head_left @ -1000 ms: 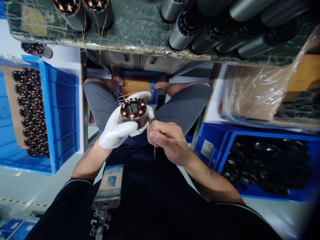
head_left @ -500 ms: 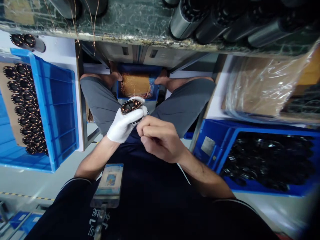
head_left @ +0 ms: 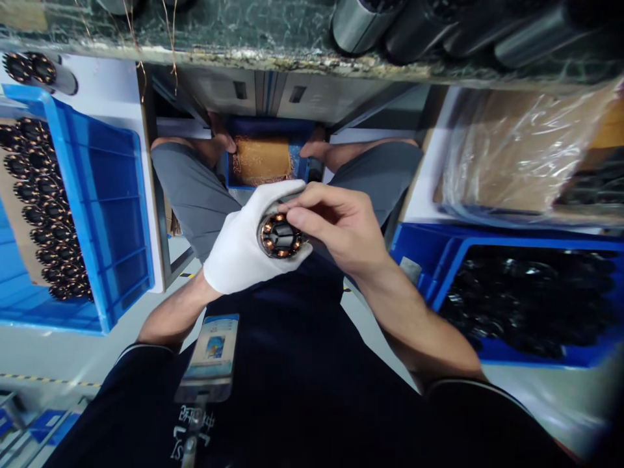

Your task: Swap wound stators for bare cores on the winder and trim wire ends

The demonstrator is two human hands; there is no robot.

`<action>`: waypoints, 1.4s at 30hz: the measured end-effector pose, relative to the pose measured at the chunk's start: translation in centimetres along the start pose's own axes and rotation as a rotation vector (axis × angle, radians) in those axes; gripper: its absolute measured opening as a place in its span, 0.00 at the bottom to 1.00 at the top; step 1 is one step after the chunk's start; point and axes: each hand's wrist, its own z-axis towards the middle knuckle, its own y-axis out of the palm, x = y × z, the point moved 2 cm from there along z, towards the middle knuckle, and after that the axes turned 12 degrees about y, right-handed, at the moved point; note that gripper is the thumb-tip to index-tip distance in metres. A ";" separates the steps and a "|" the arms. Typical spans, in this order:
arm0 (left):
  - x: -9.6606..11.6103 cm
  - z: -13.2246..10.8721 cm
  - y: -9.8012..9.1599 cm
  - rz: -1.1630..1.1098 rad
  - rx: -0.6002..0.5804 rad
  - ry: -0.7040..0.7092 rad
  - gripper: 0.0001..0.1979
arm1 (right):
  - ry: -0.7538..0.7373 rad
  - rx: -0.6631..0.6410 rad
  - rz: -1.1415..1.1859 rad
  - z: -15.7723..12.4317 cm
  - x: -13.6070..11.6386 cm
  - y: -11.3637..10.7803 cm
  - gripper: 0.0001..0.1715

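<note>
My left hand (head_left: 238, 244), in a white glove, is wrapped around a motor stator (head_left: 283, 235). The stator's round end faces up toward me, with copper windings around a dark, slotted core. My bare right hand (head_left: 348, 227) is at the stator's upper right rim. Its thumb and index finger are pinched together there, touching the edge. Whatever lies between those fingertips is too small or hidden to name. Both hands are over my lap, in front of my dark shirt.
On the left, a blue crate (head_left: 104, 214) holds rows of wound stators (head_left: 51, 227). To the right, a blue bin (head_left: 453, 260) contains shiny black parts. Dark cylinders (head_left: 365, 26) and loose copper wires (head_left: 141, 58) are on the worktop (head_left: 253, 39) ahead. A box with wire scraps (head_left: 263, 159) sits between my feet.
The stator has turned so its end faces me, and it is lower and further right. My right hand has gone from a curled fist below it to a pinch at its rim.
</note>
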 end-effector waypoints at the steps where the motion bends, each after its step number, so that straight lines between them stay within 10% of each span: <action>1: 0.1 -0.3 0.2 0.016 0.003 -0.030 0.38 | -0.020 0.033 -0.027 0.1 0.0 0.1 0.19; 13: 1.1 -1.1 1.2 0.217 0.146 -0.012 0.30 | -0.347 0.242 -0.306 -2.1 -2.9 0.1 0.06; 22: 0.7 -1.2 0.7 0.070 0.200 0.072 0.18 | -0.033 0.180 0.103 -1.7 -0.7 -1.5 0.10; 26: 1.0 -0.3 -0.1 0.022 0.186 0.108 0.18 | -0.379 0.406 -0.376 -3.2 -2.7 -3.6 0.08; 34: 0.1 -0.6 -1.7 0.409 -0.028 0.228 0.15 | -0.571 0.002 -0.844 -2.5 -1.6 -4.1 0.12; 42: -0.4 -1.1 -0.6 0.585 -0.220 0.244 0.08 | -0.143 -0.182 -0.729 -3.0 -1.2 -1.1 0.31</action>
